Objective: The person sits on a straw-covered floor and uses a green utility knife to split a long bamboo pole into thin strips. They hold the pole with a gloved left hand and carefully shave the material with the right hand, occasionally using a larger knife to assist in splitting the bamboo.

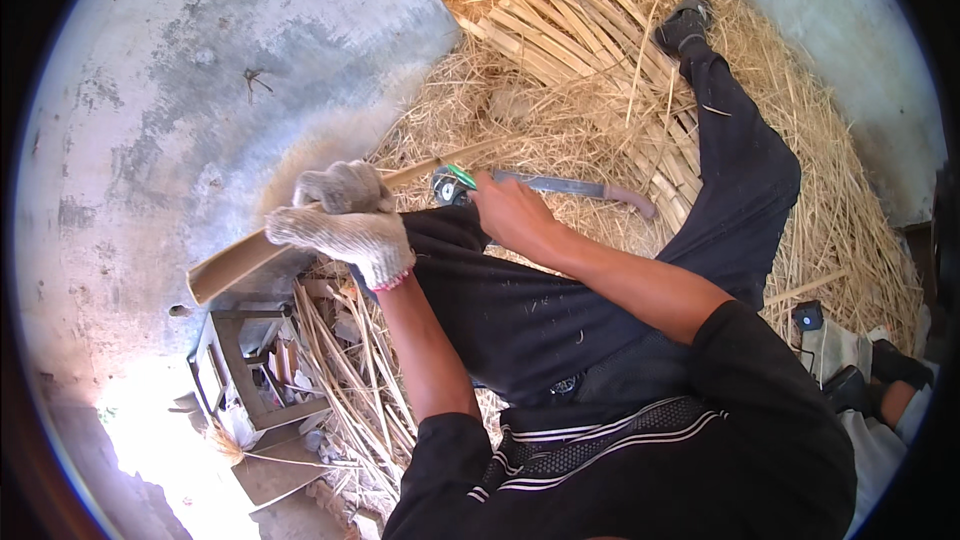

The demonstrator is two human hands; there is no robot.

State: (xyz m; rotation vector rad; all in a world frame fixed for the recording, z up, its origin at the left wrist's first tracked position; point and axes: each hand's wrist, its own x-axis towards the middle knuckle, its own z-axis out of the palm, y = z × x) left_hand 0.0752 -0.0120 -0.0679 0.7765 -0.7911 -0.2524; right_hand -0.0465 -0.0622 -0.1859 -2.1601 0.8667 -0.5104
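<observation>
Splitting a bamboo slat (300, 240) across the raised knee: the gloved left hand (345, 220) clenches around the slat near its middle, the near-left end jutting over a small wooden stool (245, 365); the bare right hand (510, 212) grips the handle of a long knife (560, 185) pointing right, over straw (560, 90); judged best practice: keep gloved fingers clear of the edge, blade aligned with the grain, strokes short.

straw heap (560, 100) – split strips (560, 35) | wooden stool (245, 360) | concrete floor (180, 70)
</observation>
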